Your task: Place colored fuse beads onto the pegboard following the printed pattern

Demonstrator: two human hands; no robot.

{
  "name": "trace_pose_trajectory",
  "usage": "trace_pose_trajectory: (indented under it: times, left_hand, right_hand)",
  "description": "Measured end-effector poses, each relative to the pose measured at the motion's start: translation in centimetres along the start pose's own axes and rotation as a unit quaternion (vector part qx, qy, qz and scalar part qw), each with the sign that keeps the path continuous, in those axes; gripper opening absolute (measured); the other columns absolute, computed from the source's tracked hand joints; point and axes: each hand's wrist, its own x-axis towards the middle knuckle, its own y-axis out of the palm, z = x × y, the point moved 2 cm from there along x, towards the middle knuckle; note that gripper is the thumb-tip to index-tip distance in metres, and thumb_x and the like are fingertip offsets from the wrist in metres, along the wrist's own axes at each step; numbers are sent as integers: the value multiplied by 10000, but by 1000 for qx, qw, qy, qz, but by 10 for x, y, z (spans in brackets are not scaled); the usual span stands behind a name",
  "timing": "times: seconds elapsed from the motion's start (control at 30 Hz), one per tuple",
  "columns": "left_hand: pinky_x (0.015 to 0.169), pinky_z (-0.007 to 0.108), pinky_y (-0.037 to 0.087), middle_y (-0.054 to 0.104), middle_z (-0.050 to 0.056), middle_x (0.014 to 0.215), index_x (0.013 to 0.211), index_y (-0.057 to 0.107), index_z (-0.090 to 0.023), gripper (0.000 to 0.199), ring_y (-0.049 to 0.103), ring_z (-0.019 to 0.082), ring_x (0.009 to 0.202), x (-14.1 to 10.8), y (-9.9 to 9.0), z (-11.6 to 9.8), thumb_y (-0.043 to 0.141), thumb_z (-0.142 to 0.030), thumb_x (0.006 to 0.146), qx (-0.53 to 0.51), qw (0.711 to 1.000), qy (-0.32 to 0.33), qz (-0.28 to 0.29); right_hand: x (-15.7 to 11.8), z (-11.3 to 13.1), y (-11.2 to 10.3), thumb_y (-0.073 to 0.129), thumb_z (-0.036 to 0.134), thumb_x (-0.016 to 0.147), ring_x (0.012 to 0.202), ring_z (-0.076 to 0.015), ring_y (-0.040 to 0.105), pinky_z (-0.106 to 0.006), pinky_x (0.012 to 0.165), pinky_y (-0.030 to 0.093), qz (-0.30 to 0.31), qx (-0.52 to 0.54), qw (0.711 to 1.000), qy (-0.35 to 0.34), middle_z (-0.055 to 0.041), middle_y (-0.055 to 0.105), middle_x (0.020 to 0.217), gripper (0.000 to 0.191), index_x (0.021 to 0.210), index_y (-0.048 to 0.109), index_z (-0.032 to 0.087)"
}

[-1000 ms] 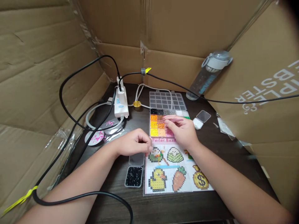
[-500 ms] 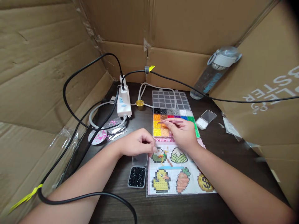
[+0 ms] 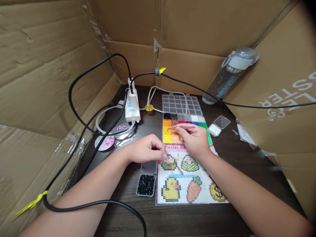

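Pinkish tweezers [image 3: 184,127] are pinched in my right hand [image 3: 196,140], their tip over the yellow-orange compartments of the bead box [image 3: 167,139]. My left hand [image 3: 150,149] is closed with curled fingers at the upper left of the pattern sheet [image 3: 184,189]; whatever its fingertips hold, if anything, is hidden. A clear pegboard [image 3: 158,200] lies over the sheet, which shows a yellow duck, a carrot and other pixel pictures. Some colored beads lie on the board by my left fingertips. Below that hand sits a small clear box of black beads [image 3: 145,185], its lid folded back.
A power strip [image 3: 132,110] with black cables [image 3: 92,134] stands at the back left. Nearby are a gold cup [image 3: 149,109] and a white disc with pink bits [image 3: 105,143]. A small box of white beads [image 3: 214,130] and a water bottle [image 3: 227,77] are on the right. Cardboard walls surround the table.
The whole view has shifted slightly. Both hands keep nearly the same pose, with the tweezers still over the yellow and orange beads.
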Motion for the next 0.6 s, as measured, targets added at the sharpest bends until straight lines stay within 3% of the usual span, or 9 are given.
trace_pose_trajectory:
  times: [0.17,0.43,0.6]
  left_hand:
    - [579,245,397,620,26,581,581,647,-113,272,505,106,561,0,0,1,647,-243,820,4,1000,5,-1]
    - [586,254,393,614,25,584,582,647,-115,261,502,109,563,1,0,2,638,-239,812,6,1000,-3,3]
    - [596,262,396,610,31,593,584,647,-116,255,510,116,573,1,1,1,632,-240,806,1,1000,-6,6]
  right_hand:
    - [1,-4,0,714,332,811,482,-88,512,-268,472,451,-11,11,1000,10,-81,778,824,186,852,792,169]
    - [3,-8,1,730,322,794,604,-148,629,-286,523,494,-9,19,1000,11,-47,730,689,156,827,777,178]
    - [2,-7,2,740,313,784,551,-124,589,-282,514,491,-11,31,999,8,-44,733,689,148,818,776,173]
